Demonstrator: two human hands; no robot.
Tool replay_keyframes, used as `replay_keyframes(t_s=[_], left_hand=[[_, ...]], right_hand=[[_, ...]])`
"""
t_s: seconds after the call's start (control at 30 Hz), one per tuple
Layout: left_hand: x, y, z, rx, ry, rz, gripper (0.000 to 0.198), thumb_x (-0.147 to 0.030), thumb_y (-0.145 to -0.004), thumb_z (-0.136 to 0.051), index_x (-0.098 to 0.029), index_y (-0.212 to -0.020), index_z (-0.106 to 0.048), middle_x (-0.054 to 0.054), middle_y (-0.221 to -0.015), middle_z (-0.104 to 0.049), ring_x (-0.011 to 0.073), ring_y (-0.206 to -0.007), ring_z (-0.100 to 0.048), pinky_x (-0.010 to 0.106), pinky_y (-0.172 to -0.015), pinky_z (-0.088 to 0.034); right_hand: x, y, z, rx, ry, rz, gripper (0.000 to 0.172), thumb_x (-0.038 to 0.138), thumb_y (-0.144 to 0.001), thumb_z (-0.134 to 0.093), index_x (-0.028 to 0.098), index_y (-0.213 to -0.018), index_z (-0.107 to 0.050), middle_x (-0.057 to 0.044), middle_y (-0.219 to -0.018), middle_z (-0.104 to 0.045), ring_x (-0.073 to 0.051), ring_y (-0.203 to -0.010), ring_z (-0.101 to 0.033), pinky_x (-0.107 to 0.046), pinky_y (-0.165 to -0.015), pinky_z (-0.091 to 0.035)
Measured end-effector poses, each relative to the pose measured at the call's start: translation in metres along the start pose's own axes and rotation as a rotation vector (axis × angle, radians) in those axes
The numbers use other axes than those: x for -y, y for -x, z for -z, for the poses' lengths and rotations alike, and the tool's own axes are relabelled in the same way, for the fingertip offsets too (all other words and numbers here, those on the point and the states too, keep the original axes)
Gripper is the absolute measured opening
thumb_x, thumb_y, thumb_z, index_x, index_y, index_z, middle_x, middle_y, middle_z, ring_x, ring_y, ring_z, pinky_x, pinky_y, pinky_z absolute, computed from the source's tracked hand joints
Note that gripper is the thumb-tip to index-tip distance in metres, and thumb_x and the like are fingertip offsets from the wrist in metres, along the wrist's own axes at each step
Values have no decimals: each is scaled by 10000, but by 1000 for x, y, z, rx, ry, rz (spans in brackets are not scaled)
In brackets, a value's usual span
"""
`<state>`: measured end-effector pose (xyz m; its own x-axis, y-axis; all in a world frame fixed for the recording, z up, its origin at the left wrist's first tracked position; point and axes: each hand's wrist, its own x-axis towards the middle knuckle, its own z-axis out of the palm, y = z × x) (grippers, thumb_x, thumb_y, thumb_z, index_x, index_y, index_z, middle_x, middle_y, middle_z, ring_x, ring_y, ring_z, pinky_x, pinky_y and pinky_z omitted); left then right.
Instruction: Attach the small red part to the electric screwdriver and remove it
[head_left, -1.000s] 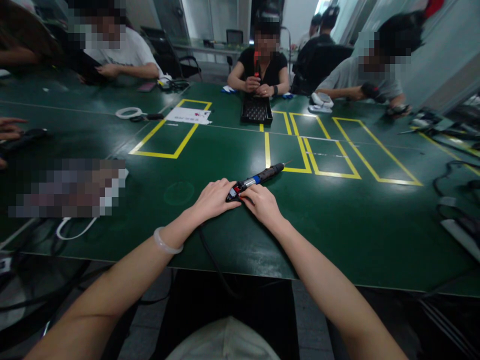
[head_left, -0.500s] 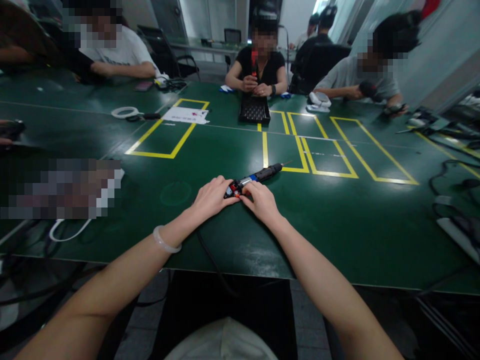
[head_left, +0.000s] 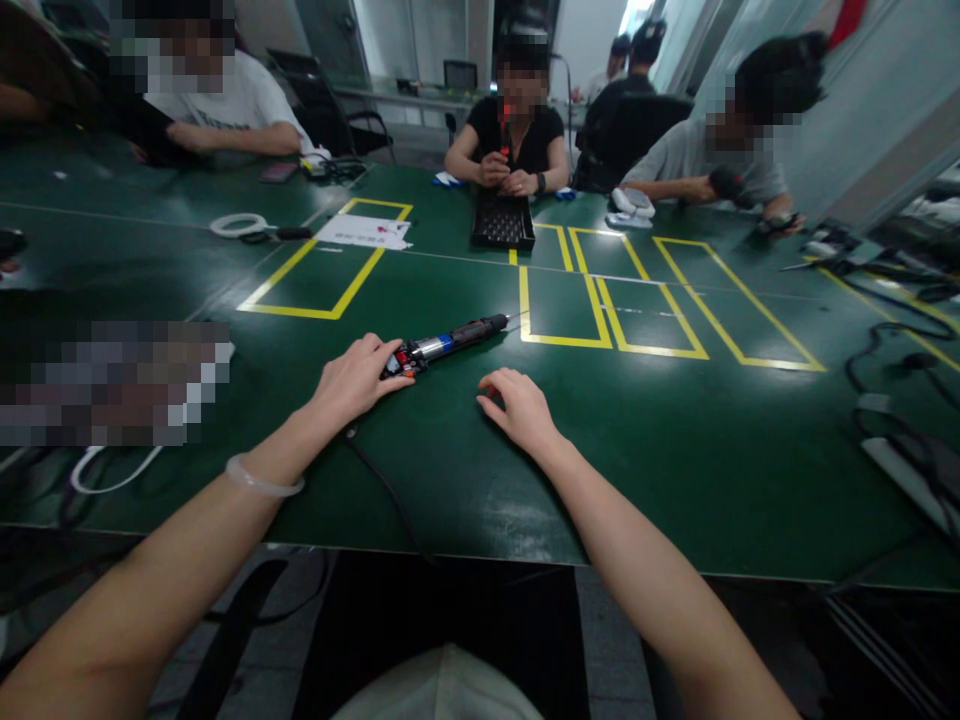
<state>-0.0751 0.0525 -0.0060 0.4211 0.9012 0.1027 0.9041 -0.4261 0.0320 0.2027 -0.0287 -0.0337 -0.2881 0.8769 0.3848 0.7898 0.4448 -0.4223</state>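
Item: one slim, pen-shaped power tool, black with a silver collar and blue band, red and orange parts exposed at the rear; located ahead of me on the dark green, glossy table or just above it, I cannot tell which, thin metal tip towards 2 o'clock. My left hand: at the tool's 8 o'clock end, thumb and fingers closed about the rear; a pale, translucent bracelet on that wrist. My right hand: at 4 o'clock from the tool, apart from it, fingers half curled, thumb slightly parted from them; a reddish patch shows between, but I cannot tell whether it is anything held. Further entries, bearings from the tool: one thin black cable, 7 o'clock, running to the table edge; one yellow tape rectangle, 3 o'clock; one black, shallow, rectangular tray, 1 o'clock; one white printed sheet, 11 o'clock; one white ring with a dark handle, 10 o'clock; one person in a black top, beyond the tray, holding a red-and-black implement.
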Motion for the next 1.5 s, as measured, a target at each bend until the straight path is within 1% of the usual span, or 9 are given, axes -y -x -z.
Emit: replay_keyframes(t_s=[0.33, 0.53, 0.7, 0.83, 1.0, 1.2, 1.27, 1.37, 1.5], left_hand=[[88, -12, -3, -46, 65, 319, 655, -700, -846, -556, -218, -1285, -623, 160, -1109, -562, 348, -1028, -560, 390, -772, -459], [98, -6, 6, -19, 44, 409, 703, -743, -860, -509, -147, -1213, -632, 115, -1019, -562, 286, -919, -533, 377, -779, -470], [85, -1, 4, -222, -48, 356, 683, -593, -888, -613, -125, -1367, -477, 175, -1253, -520, 334, -1107, -496, 404, -883, -462], [78, -3, 3, -256, -66, 263, 495, -434, -916, -618, -109, -1274, -512, 191, -1285, -500, 345, -1149, -488, 425, -923, -448], [74, -3, 7, -286, 78, 302, 262, -381, -929, -528, -174, -1079, -588, 174, -1264, -519, 374, -1200, -467, 482, -966, -406], [50, -7, 14, -420, 373, 280, 313, -402, -932, -489, -194, -1153, -564, 145, -1223, -606, 319, -1176, -548, 457, -990, -434], [27, -11, 17, -338, 645, 210, 343, -430, -936, -485, -173, -1150, -556, 123, -1094, -663, 262, -1029, -627, 415, -924, -484], [-17, -13, 21, -85, 1020, 35, 410, -483, -926, -503, -136, -1126, -587, 99, -978, -677, 210, -884, -653, 374, -840, -520], [-70, -11, 23, 171, 1158, -120, 391, -456, -934, -517, -132, -1118, -636, 52, -828, -636, 159, -741, -597, 316, -729, -497]], right_hand=[[2, 0, 1, 38, -23, -18, 68, 224, -943, -604, 206, -1004, -628, -38, -916, -655, -190, -850, -584, -311, -777, -407], [0, 0, -2, 54, -28, -20, 74, 228, -944, -601, 204, -1006, -631, -33, -904, -652, -186, -832, -579, -315, -774, -411], [-1, 0, -3, 67, -41, -33, 69, 224, -939, -600, 209, -997, -635, -30, -897, -646, -184, -827, -577, -313, -771, -413], [0, 1, -3, 75, -52, -33, 70, 221, -940, -599, 204, -994, -640, -29, -894, -639, -181, -824, -579, -311, -768, -416], [0, 0, -3, 86, -52, -34, 60, 221, -939, -596, 206, -966, -648, -31, -887, -634, -178, -814, -575, -307, -764, -420], [0, 1, -4, 78, -117, -43, 64, 218, -933, -590, 208, -957, -649, -27, -865, -626, -176, -809, -576, -301, -761, -434], [1, 1, -5, 68, -193, -54, 71, 211, -926, -583, 208, -949, -650, -24, -859, -626, -169, -806, -580, -296, -761, -445], [1, 0, -7, 55, -402, -104, 86, 233, -908, -582, 200, -943, -654, -13, -831, -630, -145, -739, -578, -283, -729, -459], [1, -3, -8, 52, -812, -246, 180, 342, -866, -620, 198, -972, -635, 8, -770, -639, -125, -656, -575, -266, -651, -467]])
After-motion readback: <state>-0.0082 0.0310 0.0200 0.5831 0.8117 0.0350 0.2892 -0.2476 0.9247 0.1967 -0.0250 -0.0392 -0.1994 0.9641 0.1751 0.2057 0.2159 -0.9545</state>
